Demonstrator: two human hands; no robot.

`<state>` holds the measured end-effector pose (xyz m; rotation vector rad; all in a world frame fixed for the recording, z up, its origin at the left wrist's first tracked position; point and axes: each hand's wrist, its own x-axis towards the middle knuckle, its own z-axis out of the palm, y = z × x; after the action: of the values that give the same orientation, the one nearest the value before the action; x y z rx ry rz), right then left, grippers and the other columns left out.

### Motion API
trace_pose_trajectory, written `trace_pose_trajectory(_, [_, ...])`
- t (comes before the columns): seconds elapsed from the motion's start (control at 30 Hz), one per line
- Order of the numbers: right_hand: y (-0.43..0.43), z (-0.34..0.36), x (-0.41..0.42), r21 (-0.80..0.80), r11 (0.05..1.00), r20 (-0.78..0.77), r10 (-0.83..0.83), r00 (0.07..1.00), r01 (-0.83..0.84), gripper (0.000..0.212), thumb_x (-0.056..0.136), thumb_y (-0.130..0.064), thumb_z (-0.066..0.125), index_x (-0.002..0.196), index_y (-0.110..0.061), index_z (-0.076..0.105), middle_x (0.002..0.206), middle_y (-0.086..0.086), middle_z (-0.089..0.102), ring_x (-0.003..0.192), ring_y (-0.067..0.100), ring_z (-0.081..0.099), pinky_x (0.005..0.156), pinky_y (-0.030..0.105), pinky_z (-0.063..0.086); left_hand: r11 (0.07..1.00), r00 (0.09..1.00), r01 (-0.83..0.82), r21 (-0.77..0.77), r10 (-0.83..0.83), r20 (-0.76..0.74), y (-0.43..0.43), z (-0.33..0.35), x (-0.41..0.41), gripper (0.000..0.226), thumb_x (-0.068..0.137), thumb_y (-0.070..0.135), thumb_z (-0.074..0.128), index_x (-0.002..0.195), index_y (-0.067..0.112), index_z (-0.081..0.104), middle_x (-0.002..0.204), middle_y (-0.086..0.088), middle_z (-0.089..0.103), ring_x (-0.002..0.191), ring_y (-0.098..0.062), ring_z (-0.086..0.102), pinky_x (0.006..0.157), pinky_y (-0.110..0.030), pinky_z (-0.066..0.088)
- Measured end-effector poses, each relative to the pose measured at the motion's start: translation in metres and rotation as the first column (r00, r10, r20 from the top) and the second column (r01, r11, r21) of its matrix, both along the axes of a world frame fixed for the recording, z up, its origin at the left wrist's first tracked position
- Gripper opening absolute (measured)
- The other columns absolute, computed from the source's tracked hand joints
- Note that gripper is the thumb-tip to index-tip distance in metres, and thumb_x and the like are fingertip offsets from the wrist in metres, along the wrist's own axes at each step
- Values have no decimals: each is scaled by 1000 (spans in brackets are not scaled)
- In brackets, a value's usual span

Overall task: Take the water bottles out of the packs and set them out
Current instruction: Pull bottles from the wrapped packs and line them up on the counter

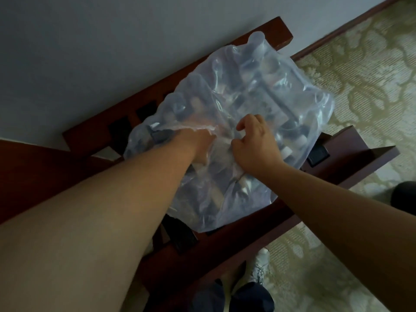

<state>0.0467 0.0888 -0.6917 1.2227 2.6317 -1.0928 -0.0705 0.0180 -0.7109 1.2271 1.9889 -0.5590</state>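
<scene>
— Grey wall [90, 52] at the back, patterned carpet [360, 86] underfoot, dark wooden rack [247, 233] set against the wall. Where is the item?

— One pack [247, 91] of water bottles lies flat on the rack's slats, overhanging its near rail. It is enclosed in clear plastic wrap [304, 113]. The bottles show only as blurred shapes through the film. A few white caps [287, 151] are legible at the right edge.

— Condition of the wrap?

— Torn open near the middle, with a ragged edge.

— Left hand [198, 140]?

— Pushed through the tear as far as the wrist. Its fingers are under the film; I cannot tell whether they grip anything.

— Right hand [256, 147]?

— On top of the pack, just beside the tear. Fingers curled, bunching a fold of wrap against the palm.

— Anything else noted?

— A white shoe [261, 266] on the carpet below the rack.
</scene>
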Motion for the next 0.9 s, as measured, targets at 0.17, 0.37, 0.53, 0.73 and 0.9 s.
trace_pose_trajectory(0.17, [1,13,-9,-19,999,79,42,996,-40,22,85,-13,54,107,-9,55,119,8,48,98,27,53,78,31,38,979,999,-46,197,49,-10,-16,18,2,39,90,14,51,128,6,46,130,-17,51,114,-34,53,84,-37,43])
trace_pose_trajectory(0.37, [-6,42,-5,-6,990,108,141,984,-142,23,85,-14,54,107,-7,56,114,9,51,92,20,47,78,29,37,911,948,-301,281,318,-15,-28,64,14,42,83,18,62,123,11,52,120,-14,56,106,-30,57,69,-31,40])
trace_pose_trajectory(0.53, [-15,73,5,18,973,53,228,972,-230,30,85,-16,54,114,-8,54,114,8,52,90,17,42,76,27,33,791,859,-466,396,512,-14,-52,102,25,34,78,36,66,101,12,61,86,-4,58,77,-20,53,57,-27,36])
trace_pose_trajectory(0.73, [-42,120,17,59,946,33,317,948,-318,30,88,-15,52,116,-5,52,118,12,54,102,27,54,78,29,39,594,717,-563,575,697,-18,-76,156,49,60,71,34,72,123,16,51,118,-11,59,105,-33,59,69,-30,39])
trace_pose_trajectory(0.9, [-67,160,19,6,973,50,231,972,-232,37,91,-16,45,125,-2,47,121,16,55,106,29,55,80,32,41,315,490,-803,506,833,258,-101,193,70,65,57,31,78,117,26,52,109,-1,58,86,-22,55,57,-24,40])
